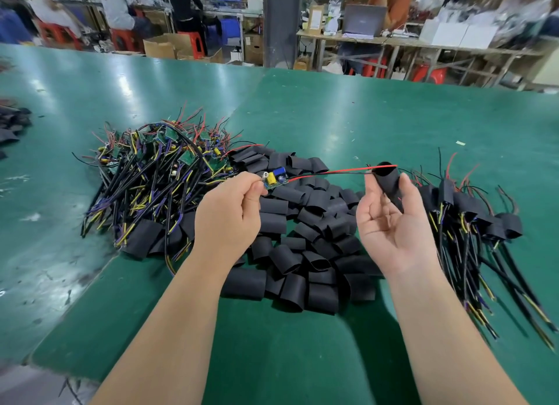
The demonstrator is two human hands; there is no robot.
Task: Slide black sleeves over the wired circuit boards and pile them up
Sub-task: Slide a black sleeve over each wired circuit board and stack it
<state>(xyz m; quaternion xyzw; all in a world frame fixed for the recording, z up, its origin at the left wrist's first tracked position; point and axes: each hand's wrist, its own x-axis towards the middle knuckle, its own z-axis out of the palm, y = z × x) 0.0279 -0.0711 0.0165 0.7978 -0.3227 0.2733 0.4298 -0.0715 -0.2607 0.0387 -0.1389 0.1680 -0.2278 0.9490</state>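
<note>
Operator: Board position ok?

Engineer: circuit board (273, 179) is pinched at its near end in your left hand (230, 214), held up over the loose black sleeves (302, 238); components up, leads pointing right; sensible, since the lead end is free to go in first.

Operator: And the sleeve?

Engineer: sleeve (388, 180) sits between thumb and fingers of your right hand (390, 223), palm up, mouth turned toward the board; grip looks light, tube is round, so the opening isn't crushed; red and black leads (332, 172) stretch across the gap to the mouth, the red one crossing its top rim; can't tell if either is inside yet; hands are apart, board well clear of the sleeve.

Operator: Layout?

Engineer: bare wired boards (157, 168) heaped on your left, sleeves in the middle, finished pile (472, 214) on your right, all on the green mat (332, 111); I read that as left-to-right flow; each hand picks from its own side, and the done unit drops right.

Operator: Any markings?

Engineer: none legible; board shows a blue block (279, 172) and a yellow capacitor (271, 179), no readable print; sleeves plain black; background benches too blurred to read.
</note>
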